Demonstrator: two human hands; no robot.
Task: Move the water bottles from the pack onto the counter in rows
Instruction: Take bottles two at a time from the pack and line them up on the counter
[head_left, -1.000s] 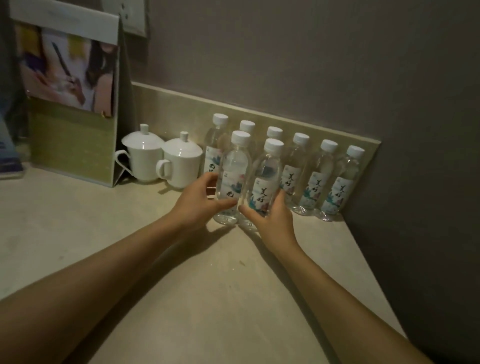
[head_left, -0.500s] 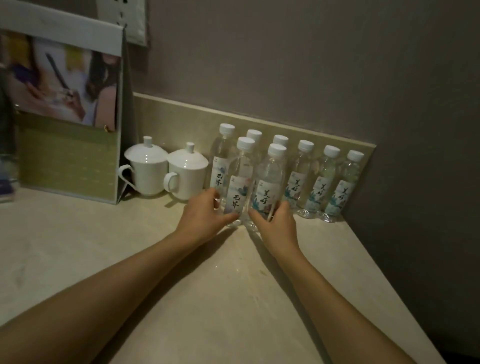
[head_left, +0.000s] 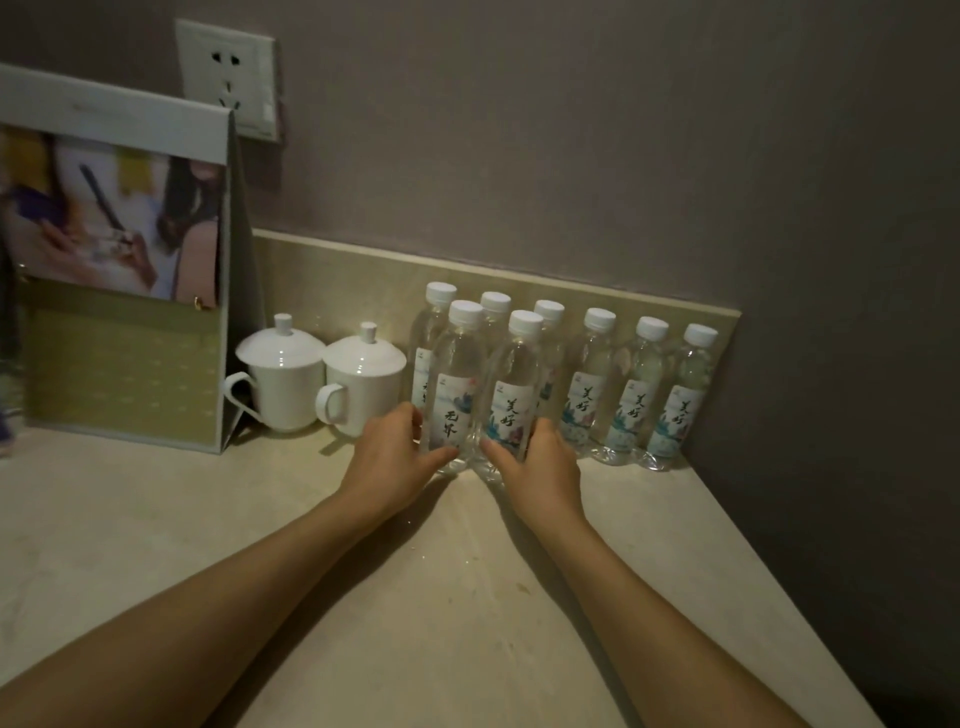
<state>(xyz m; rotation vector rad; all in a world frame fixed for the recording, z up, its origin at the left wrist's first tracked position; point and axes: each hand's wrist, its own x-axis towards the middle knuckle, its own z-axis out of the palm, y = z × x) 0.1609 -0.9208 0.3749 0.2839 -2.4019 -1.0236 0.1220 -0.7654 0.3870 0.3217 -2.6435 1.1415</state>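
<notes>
Nearest the camera, two bare forearms reach out over the pale counter (head_left: 363, 623) and converge on a pair of water bottles standing side by side at the front. The left hand (head_left: 387, 460) curls round the lower body of the left front bottle (head_left: 453, 395), its thumb lying across the front near the base, while the right hand (head_left: 540, 467) wraps the lower part of the right front bottle (head_left: 511, 400) the same way; each hand is clamped on its own bottle. Both bottles stand upright on the counter, long axis vertical, white caps up, printed labels facing the camera, and they appear to touch one another. They look full and clear, so I judge them moderately heavy for their size, with thin plastic walls that will give under a hard squeeze and a smooth label that may slip; a low hold around the labelled waist, as here, seems the steadiest, and sliding them looks safer than tipping. Just behind them the back row of bottles (head_left: 636, 395) lines the low backsplash (head_left: 337, 270), six caps showing, all upright. To the left of that row sit two lidded white cups (head_left: 363, 379), and further left a standing display card (head_left: 119, 260). No pack is in view.
</notes>
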